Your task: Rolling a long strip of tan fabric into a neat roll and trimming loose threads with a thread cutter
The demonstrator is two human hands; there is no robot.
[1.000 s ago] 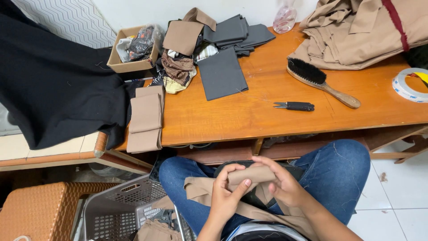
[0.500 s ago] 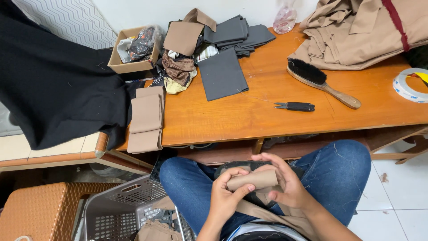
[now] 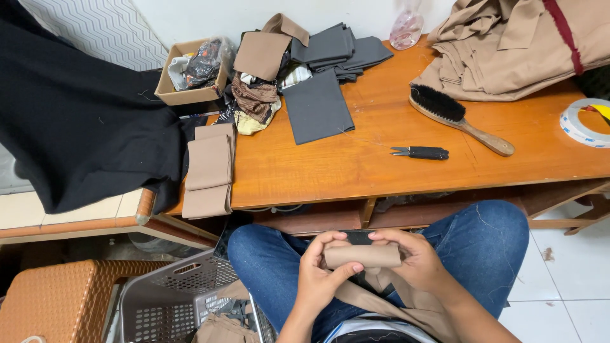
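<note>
Over my lap in blue jeans, both hands hold a small tan fabric piece point(image 3: 363, 256) rolled into a tube. My left hand point(image 3: 322, 270) grips its left end with the thumb under it. My right hand point(image 3: 414, 257) pinches the right end. More tan cloth point(image 3: 381, 298) trails from the piece down across my lap. A dark object point(image 3: 359, 237) shows just behind the roll.
An orange wooden table point(image 3: 356, 165) carries black thread snips point(image 3: 420, 152), a wooden brush point(image 3: 459, 118), grey fabric pieces point(image 3: 318, 111), folded tan pieces point(image 3: 210, 168), a cardboard box point(image 3: 190, 71), a tape roll point(image 3: 584, 124) and a tan garment point(image 3: 521, 44). Black cloth point(image 3: 82, 127) drapes left. A grey basket point(image 3: 171, 302) stands by my knee.
My hands have lifted slightly and turned the tan piece, which now looks more tightly rolled into a tube. Things on the table have not moved.
</note>
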